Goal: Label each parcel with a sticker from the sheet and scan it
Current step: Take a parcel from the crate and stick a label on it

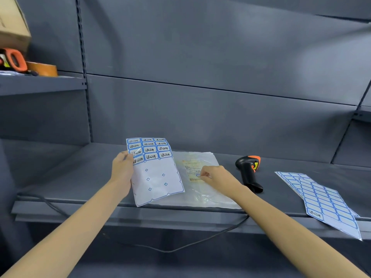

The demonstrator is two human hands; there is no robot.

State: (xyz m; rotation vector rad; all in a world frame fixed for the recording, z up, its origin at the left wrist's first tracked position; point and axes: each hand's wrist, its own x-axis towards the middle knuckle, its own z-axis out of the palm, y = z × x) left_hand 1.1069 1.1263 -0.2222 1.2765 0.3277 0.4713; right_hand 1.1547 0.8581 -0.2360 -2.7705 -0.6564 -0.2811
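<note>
Head view of a grey metal shelf [84, 173] with two bare hands at work. Hidden or unclear: the print on the shipping label [193, 171] is too blurred to read; the tips of the right hand [215, 176] fingers cover part of a small blue-edged sticker [198, 175], so it cannot be told whether it is fully stuck down; the parcel's contents are indistinct through the plastic. The parcel [202, 194], a clear flat bag, lies under the right fingers, its near edge reaching the shelf's front lip. The right fingers are curled, pinching at the sticker on the label. The left hand [122, 169] grips the sticker sheet [155, 171] by its left edge, thumb on top; the sheet stands tilted, its lower corner overlapping the parcel's left side. Its upper rows carry handwritten blue-bordered stickers; the lower part is peeled bare. Right of the right fingers, apart from them, lies a black-and-orange scanner [248, 173]; further right, spare sheets [325, 199] overhang the front edge. Open shelf lies left of the left fingers.
</note>
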